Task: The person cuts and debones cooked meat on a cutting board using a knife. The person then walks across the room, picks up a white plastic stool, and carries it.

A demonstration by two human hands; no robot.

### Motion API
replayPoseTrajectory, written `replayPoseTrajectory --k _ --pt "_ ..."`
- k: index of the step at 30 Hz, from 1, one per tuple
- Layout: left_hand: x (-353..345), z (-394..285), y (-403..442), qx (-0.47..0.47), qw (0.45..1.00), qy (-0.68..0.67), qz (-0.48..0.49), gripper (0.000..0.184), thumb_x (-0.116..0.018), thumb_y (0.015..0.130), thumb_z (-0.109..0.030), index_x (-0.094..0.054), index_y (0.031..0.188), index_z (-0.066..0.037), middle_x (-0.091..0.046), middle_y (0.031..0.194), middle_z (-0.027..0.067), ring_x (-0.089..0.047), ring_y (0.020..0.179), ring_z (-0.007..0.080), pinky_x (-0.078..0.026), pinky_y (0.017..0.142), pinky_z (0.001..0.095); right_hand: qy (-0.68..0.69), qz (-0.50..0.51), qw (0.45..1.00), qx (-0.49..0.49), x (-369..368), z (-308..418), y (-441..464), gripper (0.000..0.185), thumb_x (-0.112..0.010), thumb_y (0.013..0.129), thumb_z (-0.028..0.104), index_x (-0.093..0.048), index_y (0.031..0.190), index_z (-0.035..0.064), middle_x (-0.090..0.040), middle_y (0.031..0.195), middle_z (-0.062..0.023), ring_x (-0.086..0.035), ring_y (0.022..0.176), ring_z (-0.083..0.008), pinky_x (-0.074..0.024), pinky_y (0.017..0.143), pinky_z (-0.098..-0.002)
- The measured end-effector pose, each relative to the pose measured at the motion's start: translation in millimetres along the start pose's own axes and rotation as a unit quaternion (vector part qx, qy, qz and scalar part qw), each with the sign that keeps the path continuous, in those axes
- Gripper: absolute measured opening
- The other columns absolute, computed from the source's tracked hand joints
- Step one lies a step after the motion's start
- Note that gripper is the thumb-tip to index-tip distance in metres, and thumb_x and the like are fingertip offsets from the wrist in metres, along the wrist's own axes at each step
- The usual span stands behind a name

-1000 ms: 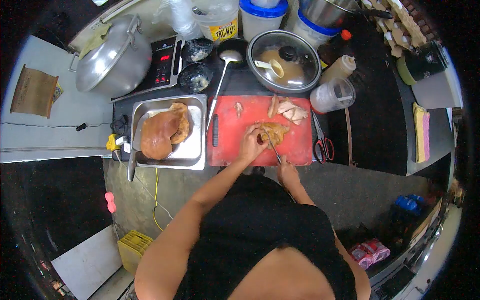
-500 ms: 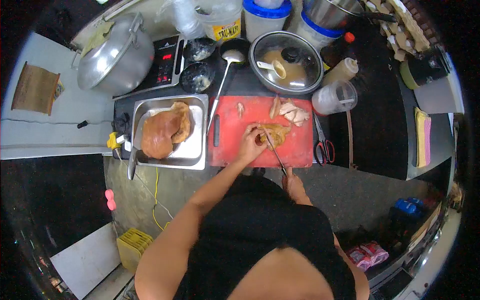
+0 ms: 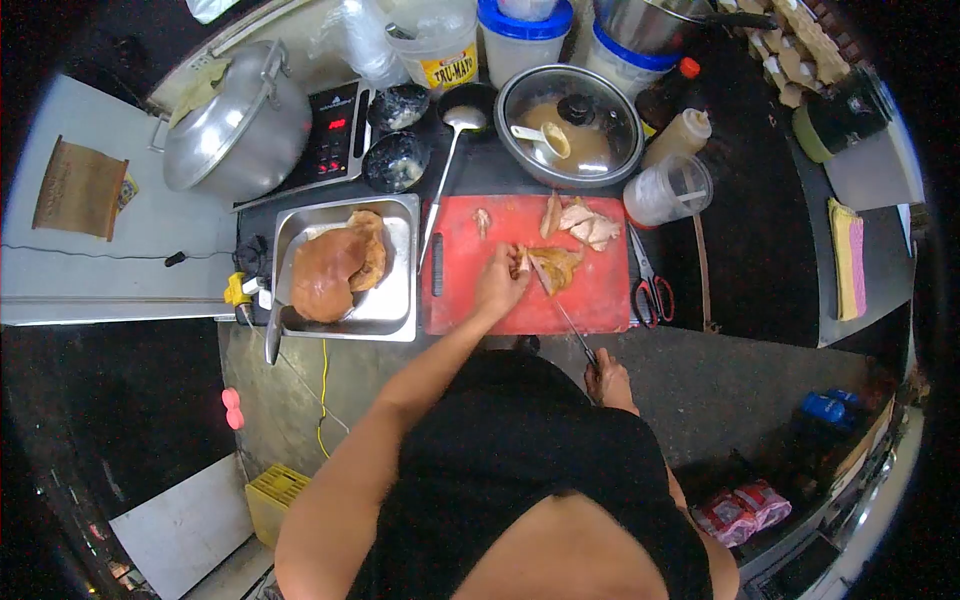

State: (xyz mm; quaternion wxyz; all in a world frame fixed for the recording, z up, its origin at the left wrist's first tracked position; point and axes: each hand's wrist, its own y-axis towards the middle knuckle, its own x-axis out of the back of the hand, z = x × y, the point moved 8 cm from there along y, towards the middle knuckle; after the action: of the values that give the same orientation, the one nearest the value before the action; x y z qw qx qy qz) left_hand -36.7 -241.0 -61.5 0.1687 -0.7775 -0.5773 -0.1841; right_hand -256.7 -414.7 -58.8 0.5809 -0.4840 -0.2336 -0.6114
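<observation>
My right hand (image 3: 612, 383) is wrapped round the dark handle of a long knife (image 3: 572, 325), just off the front edge of the red cutting board (image 3: 470, 312). The blade's tip end rests against a yellow-brown piece of cooked chicken (image 3: 563, 264) on the board. Closed fingers of my left hand (image 3: 498, 284) hold the chicken's left edge beside the blade. Behind it lie pale chicken slices (image 3: 592, 226) and a small scrap (image 3: 482, 222).
Left of the board, a steel tray (image 3: 405, 318) holds large browned chicken pieces (image 3: 328, 275). A ladle (image 3: 447, 170) lies between them. Red-handled scissors (image 3: 650, 290) sit to the right. Behind stand a lidded glass-topped pan (image 3: 610, 105), an induction cooker (image 3: 335, 125) and a big pot (image 3: 235, 125).
My right hand has drawn the knife back toward me and slightly right, so more blade shows past the board's edge. My left hand stays at the chicken.
</observation>
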Motion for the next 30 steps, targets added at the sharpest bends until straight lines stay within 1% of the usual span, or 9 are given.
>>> replayPoseTrajectory --k 3,5,6,9,12,15,18,21,30 --pt "-7.3 22.1 9.8 0.076 0.997 -0.022 -0.004 0.036 -0.069 0.071 -0.012 -0.050 0.099 -0.001 -0.062 0.084 0.0156 -0.063 0.073 0.0262 -0.050 0.064 0.0359 0.113 -0.141 0.978 0.106 40.5 26.0 3.8 0.017 -0.055 0.080 0.014 -0.045 0.087 0.0021 -0.056 0.070 -0.0205 -0.057 0.068 -0.0407 -0.0443 0.060 -0.0446" --pt "-13.4 49.9 15.7 0.077 0.996 -0.043 0.004 0.036 -0.070 0.072 -0.013 -0.051 0.101 -0.002 -0.063 0.085 0.0137 -0.064 0.071 0.0236 -0.051 0.063 0.0339 0.168 -0.126 0.977 0.043 46.4 28.7 14.2 0.017 -0.054 0.080 0.011 -0.049 0.093 0.0007 -0.056 0.071 -0.0183 -0.055 0.064 -0.0376 -0.0437 0.059 -0.0426" --pt "-16.5 56.8 14.6 0.142 0.980 -0.128 0.056 0.037 -0.069 0.073 -0.012 -0.051 0.104 -0.003 -0.063 0.087 0.0126 -0.064 0.072 0.0224 -0.051 0.064 0.0333 0.196 -0.119 0.973 0.012 48.9 31.8 19.4 0.019 -0.053 0.080 0.009 -0.051 0.096 0.0001 -0.056 0.071 -0.0172 -0.055 0.062 -0.0361 -0.0433 0.059 -0.0416" --pt "-21.0 50.5 2.8 0.302 0.855 -0.374 0.195 0.036 -0.063 0.081 -0.009 -0.050 0.114 -0.003 -0.063 0.093 0.0076 -0.063 0.077 0.0200 -0.053 0.069 0.0316 0.301 -0.191 0.934 0.004 75.1 61.0 30.2 0.023 -0.052 0.082 0.006 -0.053 0.104 -0.0012 -0.053 0.070 -0.0148 -0.052 0.061 -0.0233 -0.0412 0.059 -0.0347" --pt "-12.4 15.1 -5.3 0.294 0.766 -0.506 0.266 0.029 -0.056 0.086 -0.010 -0.051 0.113 -0.001 -0.062 0.097 0.0082 -0.063 0.084 0.0211 -0.052 0.075 0.0334 0.309 -0.125 0.942 -0.043 73.7 69.9 49.7 0.030 -0.049 0.086 0.008 -0.052 0.114 -0.0017 -0.054 0.071 -0.0134 -0.053 0.062 -0.0201 -0.0425 0.060 -0.0329" --pt "-8.7 -22.5 -10.5 0.264 0.701 -0.584 0.313 0.026 -0.054 0.088 -0.012 -0.052 0.112 -0.002 -0.062 0.098 0.0102 -0.061 0.092 0.0242 -0.050 0.081 0.0391 0.266 -0.161 0.949 0.060 90.3 95.2 61.9 0.039 -0.047 0.086 0.011 -0.046 0.124 0.0007 -0.059 0.092 -0.0193 -0.059 0.084 -0.0323 -0.0453 0.076 -0.0370" --pt "-3.8 -42.6 -12.3 0.238 0.690 -0.591 0.344 0.029 -0.053 0.089 -0.014 -0.050 0.114 -0.001 -0.061 0.102 0.0105 -0.060 0.095 0.0236 -0.049 0.086 0.0387 0.291 -0.114 0.947 0.078 100.5 114.1 65.4 0.042 -0.046 0.089 0.013 -0.040 0.129 0.0010 -0.056 0.110 -0.0222 -0.056 0.099 -0.0350 -0.0425 0.085 -0.0384" --pt "-2.2 -52.7 -12.1 0.222 0.678 -0.601 0.360 0.030 -0.051 0.090 -0.016 -0.049 0.116 -0.001 -0.060 0.104 0.0104 -0.060 0.094 0.0225 -0.048 0.086 0.0373 0.269 -0.146 0.944 0.121 116.1 132.0 62.9 0.047 -0.046 0.088 0.010 -0.035 0.134 0.0052 -0.052 0.118 -0.0233 -0.053 0.107 -0.0373 -0.0409 0.089 -0.0405" --pt "5.7 -70.4 -13.9 0.208 0.701 -0.581 0.358 0.028 -0.051 0.090 -0.012 -0.050 0.115 0.001 -0.060 0.105 0.0109 -0.060 0.092 0.0215 -0.050 0.077 0.0329 0.327 -0.059 0.935 0.122 121.5 142.2 65.3 0.050 -0.045 0.089 0.012 -0.032 0.137 0.0138 -0.049 0.124 -0.0209 -0.051 0.110 -0.0370 -0.0395 0.092 -0.0423"
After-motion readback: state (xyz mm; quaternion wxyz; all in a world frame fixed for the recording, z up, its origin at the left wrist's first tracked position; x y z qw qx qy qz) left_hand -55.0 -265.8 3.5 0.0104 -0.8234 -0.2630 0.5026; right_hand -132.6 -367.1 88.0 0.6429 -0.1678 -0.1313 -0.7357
